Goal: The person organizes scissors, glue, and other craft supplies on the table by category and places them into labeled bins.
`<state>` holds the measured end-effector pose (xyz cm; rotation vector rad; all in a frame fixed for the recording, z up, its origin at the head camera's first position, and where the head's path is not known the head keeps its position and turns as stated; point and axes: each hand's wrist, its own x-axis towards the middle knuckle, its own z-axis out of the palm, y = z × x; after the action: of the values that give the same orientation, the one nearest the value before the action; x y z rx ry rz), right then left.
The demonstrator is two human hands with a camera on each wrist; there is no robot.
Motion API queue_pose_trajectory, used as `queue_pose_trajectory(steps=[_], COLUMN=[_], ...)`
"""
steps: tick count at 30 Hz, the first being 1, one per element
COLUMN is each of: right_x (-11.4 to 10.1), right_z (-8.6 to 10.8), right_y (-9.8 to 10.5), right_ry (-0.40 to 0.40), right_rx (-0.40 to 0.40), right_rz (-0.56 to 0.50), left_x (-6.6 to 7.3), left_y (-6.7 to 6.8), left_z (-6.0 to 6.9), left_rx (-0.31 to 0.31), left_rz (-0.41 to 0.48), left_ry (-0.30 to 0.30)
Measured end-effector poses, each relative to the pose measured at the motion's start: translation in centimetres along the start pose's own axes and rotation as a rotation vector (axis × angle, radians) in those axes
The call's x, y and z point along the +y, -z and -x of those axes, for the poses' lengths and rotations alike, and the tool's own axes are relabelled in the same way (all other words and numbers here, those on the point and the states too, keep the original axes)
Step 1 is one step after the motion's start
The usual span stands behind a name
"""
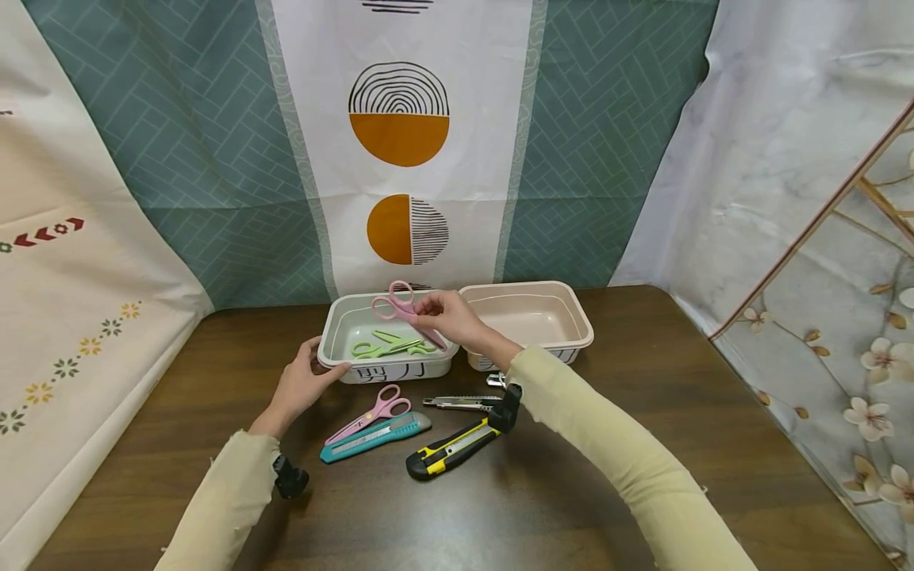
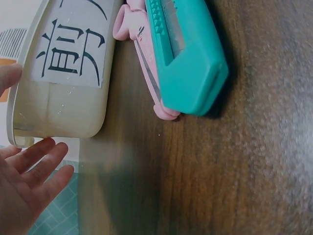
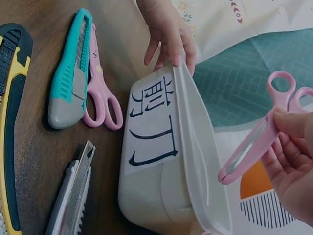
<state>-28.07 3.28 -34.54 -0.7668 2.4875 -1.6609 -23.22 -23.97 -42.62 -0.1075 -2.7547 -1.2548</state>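
Pink scissors [image 1: 404,306] are pinched in the right hand [image 1: 457,321] above the left, labelled bin [image 1: 385,373]; in the right wrist view the scissors [image 3: 254,142] hang tilted beside its rim, thumb and fingers of the right hand [image 3: 293,156] on them. Green scissors [image 1: 367,349] lie inside that bin. The left hand [image 1: 300,385] holds the bin's left end, thumb on the rim; the left wrist view shows this hand [image 2: 34,181] with its fingers spread by the bin's corner. In front lie a second pair of pink scissors [image 1: 378,408] and a teal cutter [image 1: 374,438].
A second, beige bin [image 1: 528,317] stands right of the labelled one. On the wooden table [image 1: 443,523] lie a yellow-black cutter [image 1: 453,450] and a slim silver cutter [image 1: 457,403], with another metal tool [image 1: 496,380] partly hidden by the right wrist. Patterned cloth [image 1: 607,159] hangs behind.
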Motion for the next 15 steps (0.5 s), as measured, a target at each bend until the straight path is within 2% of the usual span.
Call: queue_pose_trajectory(steps=[9, 15], right_x=[0.9, 1.3], right_z=[-0.3, -0.7], right_y=[-0.5, -0.7], right_ry=[0.082, 0.079], right_rx=[0.036, 0.049], right_rz=[0.034, 0.046], left_x=[0.0, 0.0], left_y=[-0.1, -0.1], left_z=[0.1, 0.1], left_rx=[0.007, 0.003], left_rz=[0.000, -0.003], left_ry=[0.001, 0.003])
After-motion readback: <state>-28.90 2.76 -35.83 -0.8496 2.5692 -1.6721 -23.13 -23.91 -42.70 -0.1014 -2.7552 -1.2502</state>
